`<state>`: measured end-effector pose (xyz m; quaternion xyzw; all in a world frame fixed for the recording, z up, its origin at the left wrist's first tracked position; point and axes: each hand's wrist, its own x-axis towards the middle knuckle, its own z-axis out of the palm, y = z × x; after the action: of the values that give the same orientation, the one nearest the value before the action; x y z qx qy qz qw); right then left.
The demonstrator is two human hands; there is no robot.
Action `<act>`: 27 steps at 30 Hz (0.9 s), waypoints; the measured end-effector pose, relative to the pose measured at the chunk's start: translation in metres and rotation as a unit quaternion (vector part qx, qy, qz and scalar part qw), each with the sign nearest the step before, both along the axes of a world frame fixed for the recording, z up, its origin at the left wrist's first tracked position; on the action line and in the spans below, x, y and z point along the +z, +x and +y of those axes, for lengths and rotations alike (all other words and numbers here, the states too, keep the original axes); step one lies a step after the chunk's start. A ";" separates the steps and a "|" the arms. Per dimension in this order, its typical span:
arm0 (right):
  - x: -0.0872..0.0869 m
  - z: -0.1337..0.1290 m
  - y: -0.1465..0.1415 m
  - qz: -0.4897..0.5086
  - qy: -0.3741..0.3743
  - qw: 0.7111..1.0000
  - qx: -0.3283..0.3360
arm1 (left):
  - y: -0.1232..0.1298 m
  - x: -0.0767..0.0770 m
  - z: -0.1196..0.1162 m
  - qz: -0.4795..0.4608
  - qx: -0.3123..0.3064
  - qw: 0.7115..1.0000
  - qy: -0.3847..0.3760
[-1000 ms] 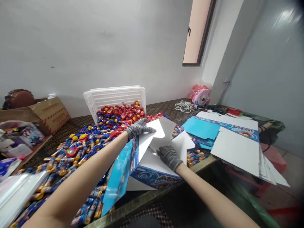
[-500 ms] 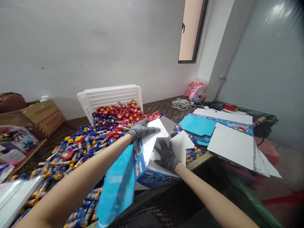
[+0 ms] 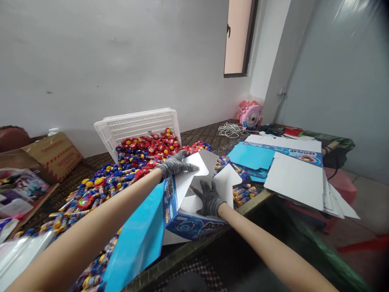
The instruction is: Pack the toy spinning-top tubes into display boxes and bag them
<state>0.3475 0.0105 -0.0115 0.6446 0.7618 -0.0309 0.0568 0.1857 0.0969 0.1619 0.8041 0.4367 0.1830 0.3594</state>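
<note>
A blue printed cardboard box [image 3: 194, 228] stands tilted at the table's near edge, its white inner flaps [image 3: 226, 180] up. My left hand [image 3: 176, 165], in a grey striped glove, grips the box's left wall and flap, with one finger lying over the white inside. Into the box's opening reaches my right hand [image 3: 209, 199], gloved in grey, its fingers spread against the white inner wall. A flat bright blue sheet of card [image 3: 136, 239] leans at the left of the box, under my left forearm. The box's bottom is mostly hidden by my right hand.
Many red and blue toys [image 3: 106, 182] cover the table. A white plastic basket [image 3: 139, 117] lies tipped behind. To the right are blue cards [image 3: 251, 156] and stacked flat boxes [image 3: 294, 180]. A pink fan [image 3: 251, 117], a white cable [image 3: 231, 129] and a brown carton [image 3: 53, 156] sit farther back.
The box and both hands have shifted slightly left in view. My right hand's fingers are spread wider inside the box. My left hand keeps its hold on the left side.
</note>
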 end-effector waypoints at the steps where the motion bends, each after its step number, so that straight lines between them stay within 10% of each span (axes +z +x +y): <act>1: 0.003 0.000 0.000 0.002 0.012 1.000 0.005 | 0.000 -0.001 0.002 -0.006 0.002 1.000 -0.005; 14: 0.054 0.031 -0.013 0.113 0.158 0.980 -0.051 | -0.020 -0.002 0.003 -0.070 0.029 0.995 -0.057; 20: 0.058 0.036 -0.040 0.122 0.193 0.973 -0.040 | -0.020 -0.020 0.010 -0.112 0.084 0.990 0.017; 27: 0.047 0.046 -0.050 0.221 0.225 0.949 -0.014 | -0.029 -0.014 0.020 -0.102 0.102 0.986 -0.082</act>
<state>0.2973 0.0564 0.0356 0.6286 0.7329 -0.0015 -0.2602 0.1568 0.1169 0.1477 0.7001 0.4907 0.2634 0.4468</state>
